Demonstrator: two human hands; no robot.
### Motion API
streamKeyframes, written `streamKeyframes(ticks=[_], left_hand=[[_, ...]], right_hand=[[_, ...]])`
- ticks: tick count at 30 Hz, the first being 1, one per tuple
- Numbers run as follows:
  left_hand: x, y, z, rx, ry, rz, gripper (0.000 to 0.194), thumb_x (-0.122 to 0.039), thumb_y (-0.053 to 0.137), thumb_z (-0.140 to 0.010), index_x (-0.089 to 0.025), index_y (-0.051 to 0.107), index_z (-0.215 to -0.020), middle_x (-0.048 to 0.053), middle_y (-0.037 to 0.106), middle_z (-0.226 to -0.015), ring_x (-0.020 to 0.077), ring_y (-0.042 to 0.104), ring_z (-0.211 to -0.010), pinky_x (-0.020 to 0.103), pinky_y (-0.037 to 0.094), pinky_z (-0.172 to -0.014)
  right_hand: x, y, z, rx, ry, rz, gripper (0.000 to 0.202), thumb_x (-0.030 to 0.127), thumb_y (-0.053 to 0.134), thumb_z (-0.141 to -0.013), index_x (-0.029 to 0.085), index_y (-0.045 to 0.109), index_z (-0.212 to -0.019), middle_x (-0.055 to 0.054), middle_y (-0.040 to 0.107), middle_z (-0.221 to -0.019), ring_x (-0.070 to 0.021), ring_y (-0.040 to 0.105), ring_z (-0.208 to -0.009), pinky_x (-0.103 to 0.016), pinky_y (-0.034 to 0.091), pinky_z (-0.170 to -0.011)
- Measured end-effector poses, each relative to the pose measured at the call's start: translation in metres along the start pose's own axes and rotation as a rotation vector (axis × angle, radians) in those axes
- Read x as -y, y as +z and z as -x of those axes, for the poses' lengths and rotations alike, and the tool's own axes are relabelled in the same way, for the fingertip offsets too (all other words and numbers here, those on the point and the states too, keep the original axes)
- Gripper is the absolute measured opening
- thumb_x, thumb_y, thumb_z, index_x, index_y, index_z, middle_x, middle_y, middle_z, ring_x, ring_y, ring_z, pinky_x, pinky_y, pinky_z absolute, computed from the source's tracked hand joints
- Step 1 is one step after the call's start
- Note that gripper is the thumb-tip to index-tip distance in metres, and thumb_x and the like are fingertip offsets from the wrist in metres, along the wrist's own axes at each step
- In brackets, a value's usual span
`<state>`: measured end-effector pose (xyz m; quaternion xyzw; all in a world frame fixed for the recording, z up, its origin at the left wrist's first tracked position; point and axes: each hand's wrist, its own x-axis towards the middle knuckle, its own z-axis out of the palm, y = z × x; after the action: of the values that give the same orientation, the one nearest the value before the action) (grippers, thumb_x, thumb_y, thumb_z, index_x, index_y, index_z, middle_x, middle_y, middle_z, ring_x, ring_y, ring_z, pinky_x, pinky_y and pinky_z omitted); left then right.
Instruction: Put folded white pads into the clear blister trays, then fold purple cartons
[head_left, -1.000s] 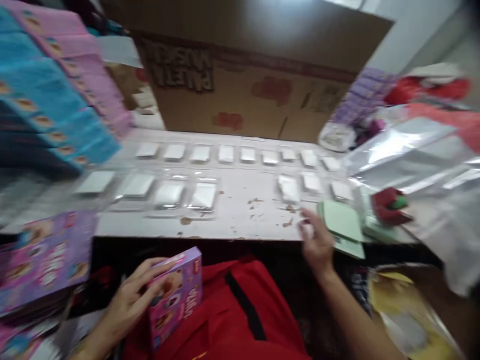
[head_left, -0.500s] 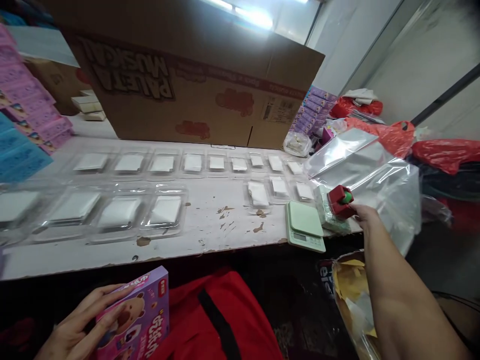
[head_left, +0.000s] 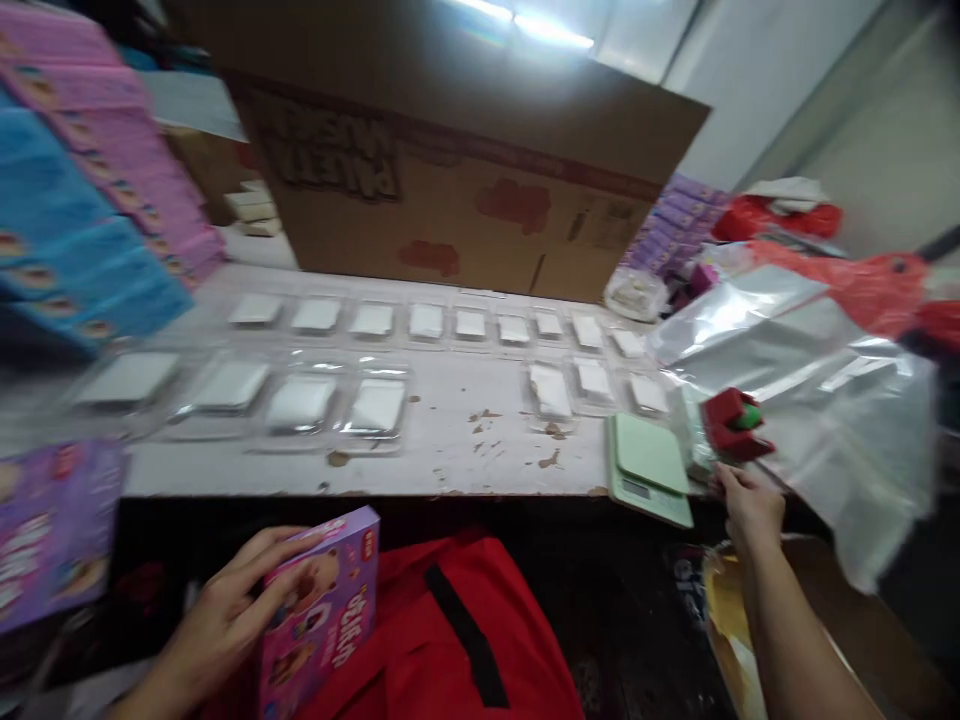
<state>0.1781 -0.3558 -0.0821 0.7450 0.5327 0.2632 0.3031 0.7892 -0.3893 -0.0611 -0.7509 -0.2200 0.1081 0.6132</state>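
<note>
My left hand (head_left: 221,620) holds a purple and pink printed box (head_left: 322,610) upright on my lap, over a red cloth (head_left: 457,640). My right hand (head_left: 750,505) is at the table's front edge, just below a red tape dispenser (head_left: 733,424) and to the right of a pale green scale (head_left: 649,465). Whether its fingers grip anything there is unclear. Two rows of clear blister trays with white inserts (head_left: 375,405) lie on the white worn table (head_left: 465,455).
A large brown cardboard box (head_left: 450,190) stands at the back of the table. Stacks of blue and pink boxes (head_left: 82,210) rise at the left, purple boxes (head_left: 52,530) lower left. Clear plastic bags (head_left: 817,390) and red bags (head_left: 862,280) crowd the right.
My right hand went out to the tape dispenser and has drawn back a little toward the table edge. The view swung right, then back left. My left hand keeps the purple box.
</note>
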Motion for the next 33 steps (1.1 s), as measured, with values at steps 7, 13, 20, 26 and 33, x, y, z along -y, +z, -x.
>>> streamKeyframes(ticks=[7,13,20,26,33], left_hand=[[-0.038,0.004,-0.002,0.004,0.026,0.042,0.028,-0.023,0.045,-0.081,-0.021,0.061,-0.104,0.007,0.056,-0.101,0.0188,0.053,-0.096,0.031,0.042,-0.084],[-0.040,0.006,0.012,-0.036,-0.020,0.067,0.027,-0.023,0.049,-0.079,-0.024,0.062,-0.103,0.006,0.057,-0.098,0.0195,0.053,-0.093,0.032,0.043,-0.082],[-0.028,-0.001,0.015,-0.108,-0.110,0.143,0.024,-0.027,0.055,-0.075,-0.019,0.062,-0.097,0.006,0.060,-0.095,0.0201,0.055,-0.092,0.033,0.042,-0.083],[-0.026,0.004,0.023,-0.131,-0.210,0.206,0.031,-0.034,0.058,-0.073,-0.019,0.058,-0.100,0.003,0.064,-0.089,0.0178,0.059,-0.080,0.029,0.046,-0.074],[-0.008,-0.007,0.073,-0.463,-0.460,0.515,0.046,-0.036,0.053,-0.076,-0.021,0.043,-0.119,0.006,0.060,-0.106,0.0212,0.058,-0.094,0.033,0.045,-0.083]], right_hand=[[0.050,0.150,0.259,1.206,0.262,-0.209,0.027,0.035,0.067,-0.067,0.014,0.068,-0.084,-0.003,0.066,-0.066,-0.0120,0.058,-0.058,-0.025,0.048,-0.058],[0.061,0.223,0.354,1.392,0.204,-0.046,0.035,0.042,0.061,-0.070,0.011,0.067,-0.087,-0.003,0.063,-0.059,-0.0130,0.053,-0.049,-0.026,0.044,-0.050],[0.061,0.216,0.338,1.249,-1.094,0.324,0.034,0.035,0.046,-0.085,0.026,0.053,-0.117,-0.008,0.060,-0.102,-0.0216,0.051,-0.091,-0.036,0.037,-0.080],[0.094,0.239,0.327,1.527,-1.412,0.453,0.036,0.045,0.051,-0.080,0.024,0.057,-0.109,-0.006,0.060,-0.097,-0.0201,0.052,-0.085,-0.030,0.039,-0.071],[0.138,0.341,0.367,1.464,-1.365,0.276,0.033,0.037,0.035,-0.090,0.021,0.055,-0.111,-0.006,0.056,-0.112,-0.0170,0.049,-0.103,-0.028,0.038,-0.086]])
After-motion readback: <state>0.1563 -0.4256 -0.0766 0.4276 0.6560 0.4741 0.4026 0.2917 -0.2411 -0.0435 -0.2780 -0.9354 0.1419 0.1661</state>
